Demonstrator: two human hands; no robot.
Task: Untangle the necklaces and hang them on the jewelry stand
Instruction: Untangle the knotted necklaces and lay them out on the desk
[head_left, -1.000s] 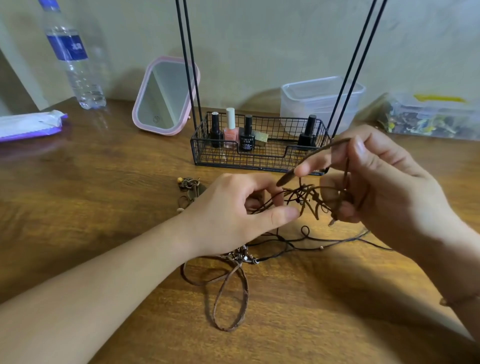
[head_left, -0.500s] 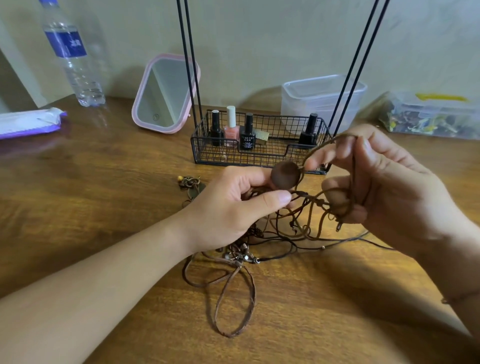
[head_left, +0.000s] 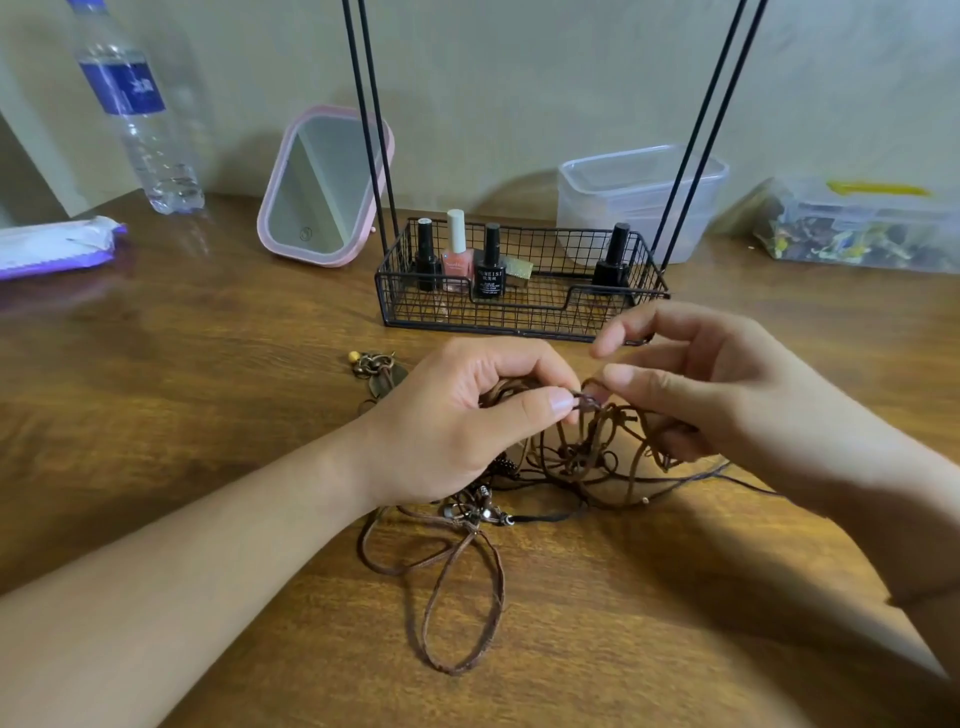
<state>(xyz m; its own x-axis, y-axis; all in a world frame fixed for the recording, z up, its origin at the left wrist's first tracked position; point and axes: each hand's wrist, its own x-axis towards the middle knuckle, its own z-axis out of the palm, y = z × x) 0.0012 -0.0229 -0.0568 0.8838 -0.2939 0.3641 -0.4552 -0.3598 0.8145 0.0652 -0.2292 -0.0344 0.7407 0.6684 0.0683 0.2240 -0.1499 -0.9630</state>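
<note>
A: What surface is this, and what lies nearest the viewer?

B: A brown wooden tabletop (head_left: 182, 395) set against a plain pale wall. Nearest the front edge, a loose loop of flat brown cord (head_left: 457, 597) trails from the tangled necklaces (head_left: 587, 457), which lie mid-tabletop, none hung yet.

A: Why are the hands placed as they are?

B: The left hand (head_left: 457, 415) pinches a small knot of cord between thumb and forefinger, probably to hold it steady. The right hand (head_left: 711, 395) meets it fingertip to fingertip, thumb and forefinger narrow around the same spot, its lower fingers curled through other strands. It looks like picking a knot apart.

A: And farther back?

B: The jewelry stand (head_left: 519, 306), a black wire basket with tall thin rods rising out of view, waits just behind the hands, holding nail polish bottles (head_left: 457, 249). Along the far edge stand a pink mirror (head_left: 324, 187), a clear tub (head_left: 639, 202), and a water bottle (head_left: 140, 114) toward the far-left corner.
</note>
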